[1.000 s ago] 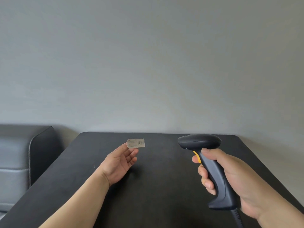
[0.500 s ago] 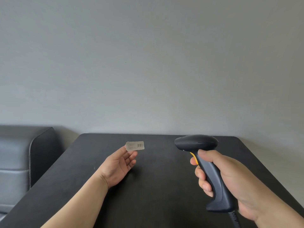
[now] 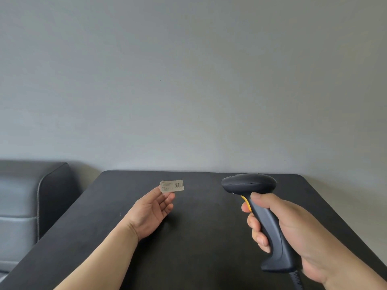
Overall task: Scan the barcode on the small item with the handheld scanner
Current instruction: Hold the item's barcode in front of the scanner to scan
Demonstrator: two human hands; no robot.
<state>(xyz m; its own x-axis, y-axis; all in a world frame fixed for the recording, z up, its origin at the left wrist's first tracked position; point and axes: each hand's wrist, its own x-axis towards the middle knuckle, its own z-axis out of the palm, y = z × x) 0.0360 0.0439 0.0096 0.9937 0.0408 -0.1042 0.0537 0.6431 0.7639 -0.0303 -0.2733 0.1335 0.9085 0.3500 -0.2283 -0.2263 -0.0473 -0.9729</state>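
My left hand [image 3: 151, 212] pinches a small pale label-like item [image 3: 172, 186] between thumb and fingertips, held above the dark table. A barcode shows at the item's right end, facing me. My right hand [image 3: 293, 235] grips the handle of a dark handheld scanner [image 3: 250, 183] with a yellow trigger under my index finger. The scanner's head points left toward the item, a short gap to its right at about the same height. Its cable runs down past my wrist.
A dark matte table [image 3: 199, 237] with rounded far corners stands against a plain grey wall [image 3: 188, 80]. A grey leather sofa arm [image 3: 31, 201] sits to the left of the table.
The scanner has shifted slightly left, closer to the item. My left hand with the item has dropped a little and edged left.
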